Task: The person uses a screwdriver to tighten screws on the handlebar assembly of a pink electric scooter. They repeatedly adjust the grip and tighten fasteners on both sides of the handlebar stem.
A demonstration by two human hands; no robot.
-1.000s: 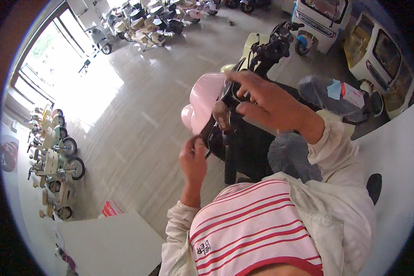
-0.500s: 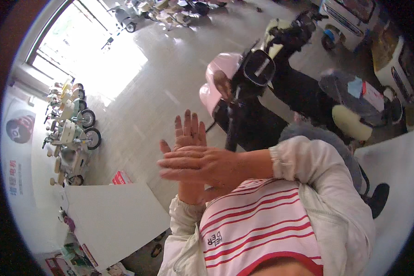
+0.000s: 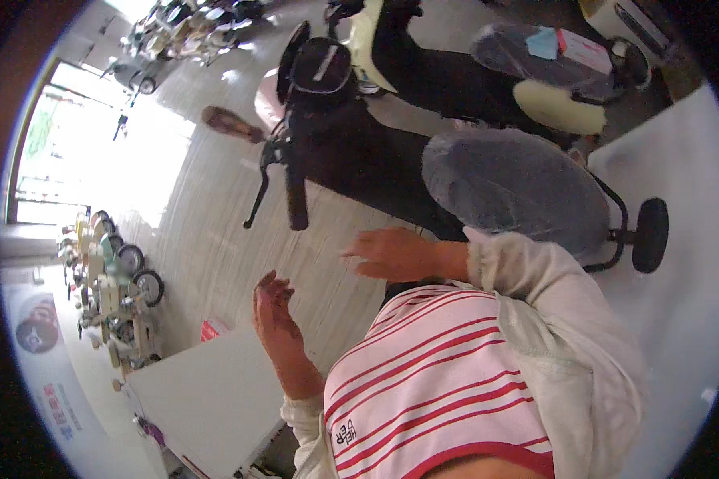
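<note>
My left hand (image 3: 276, 313) is raised in front of my body, its fingers loosely bent and nothing in it. To its right, my right hand (image 3: 398, 254) is held palm down with the fingers stretched out, empty and slightly blurred. A gap separates the two hands. Just beyond my right hand stands a scooter with a pink front, its grey plastic-wrapped seat (image 3: 519, 188) closest to that arm. The scooter's handlebar grip (image 3: 297, 199) and brake lever (image 3: 260, 191) point toward me, and a dark mirror (image 3: 319, 65) stands above them. Neither hand visibly touches the scooter.
A pale yellow scooter (image 3: 559, 106) is parked behind the pink one. At lower left is a white panel or tabletop (image 3: 208, 391) with a red box (image 3: 213, 329) by its edge. Small bikes (image 3: 120, 287) line the left wall; more two-wheelers (image 3: 192, 32) stand far off.
My hands were pressed together, right across left; now they are apart. The left moved left and down, the right moved right. My view has shifted, bringing the scooter's seat and handlebar closer.
</note>
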